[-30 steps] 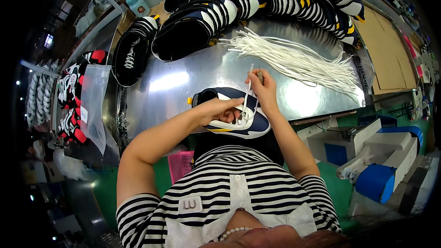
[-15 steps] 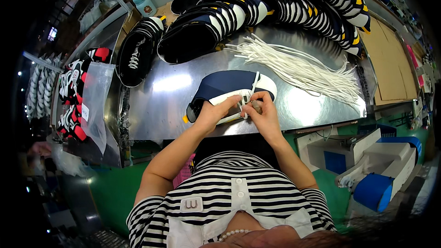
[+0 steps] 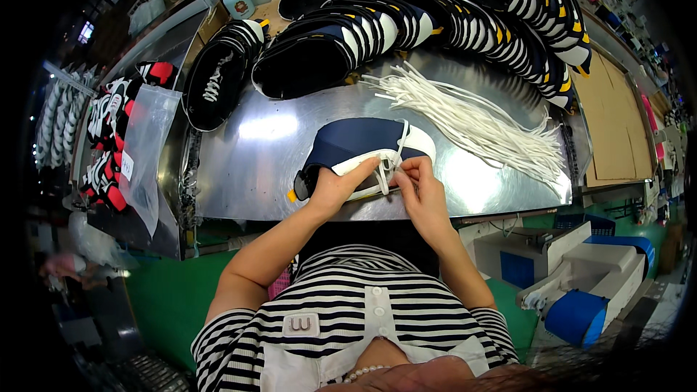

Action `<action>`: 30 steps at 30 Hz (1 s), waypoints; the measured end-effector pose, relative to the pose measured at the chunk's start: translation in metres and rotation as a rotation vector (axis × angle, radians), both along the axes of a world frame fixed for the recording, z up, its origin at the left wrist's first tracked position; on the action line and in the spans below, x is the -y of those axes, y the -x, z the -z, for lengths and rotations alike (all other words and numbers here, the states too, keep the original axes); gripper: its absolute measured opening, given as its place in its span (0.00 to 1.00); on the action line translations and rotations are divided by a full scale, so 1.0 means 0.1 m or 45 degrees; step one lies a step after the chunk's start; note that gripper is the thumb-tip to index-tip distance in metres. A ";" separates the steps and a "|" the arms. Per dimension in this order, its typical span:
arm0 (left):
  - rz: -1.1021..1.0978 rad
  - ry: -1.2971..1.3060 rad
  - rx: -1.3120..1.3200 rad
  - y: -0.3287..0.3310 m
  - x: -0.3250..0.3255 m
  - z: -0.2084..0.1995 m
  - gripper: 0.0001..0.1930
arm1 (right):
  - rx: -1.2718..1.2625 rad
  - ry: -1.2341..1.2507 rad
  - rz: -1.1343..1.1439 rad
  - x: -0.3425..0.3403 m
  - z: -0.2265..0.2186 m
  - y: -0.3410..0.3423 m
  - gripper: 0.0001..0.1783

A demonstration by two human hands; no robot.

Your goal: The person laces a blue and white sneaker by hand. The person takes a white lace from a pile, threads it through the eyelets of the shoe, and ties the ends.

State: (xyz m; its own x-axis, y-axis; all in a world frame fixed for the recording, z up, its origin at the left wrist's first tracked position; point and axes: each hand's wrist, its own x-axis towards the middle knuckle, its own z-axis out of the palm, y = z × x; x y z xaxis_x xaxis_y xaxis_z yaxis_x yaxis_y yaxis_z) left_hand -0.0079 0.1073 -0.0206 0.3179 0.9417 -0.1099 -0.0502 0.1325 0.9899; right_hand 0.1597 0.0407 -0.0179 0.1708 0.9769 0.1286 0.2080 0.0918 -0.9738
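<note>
A navy and white shoe upper [image 3: 354, 138] lies on its side on the metal tabletop, its yellow tab toward the left. A white shoelace [image 3: 401, 142] is partly threaded through its eyelets, with one length lying up over the navy side. My left hand [image 3: 340, 187] is closed on the upper at its opening, thumb along the white eyelet edge. At the toe end, my right hand [image 3: 422, 192] has thumb and fingers pinched together on the shoelace by the eyelets. The fingertips of the left hand are hidden inside the upper.
Behind the upper lies a bundle of white shoelaces [image 3: 472, 120] on the metal table [image 3: 239, 181]. Long nested rows of shoe uppers [image 3: 312, 58] fill the back, and a laced upper [image 3: 218, 83] stands left. Red and black uppers [image 3: 109, 138] lie beside a plastic bag [image 3: 151, 152]. Cardboard [image 3: 613, 120] is at right.
My right hand has shifted slightly down and right, its fingers moving on the shoelace at the eyelets. My left hand keeps its grip on the upper. The whole view has shifted a little.
</note>
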 end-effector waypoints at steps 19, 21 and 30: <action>0.200 -1.122 -0.740 0.01 0.20 -0.11 0.17 | 0.694 0.098 -0.118 -0.18 -0.25 -0.02 0.12; 0.170 -0.861 -0.535 0.01 0.20 -0.14 0.15 | 0.748 0.199 -0.173 -0.15 -0.33 -0.02 0.15; 0.568 0.657 -0.031 0.14 -0.34 -0.13 0.10 | 0.415 -0.062 -0.078 -0.38 -0.19 -0.12 0.13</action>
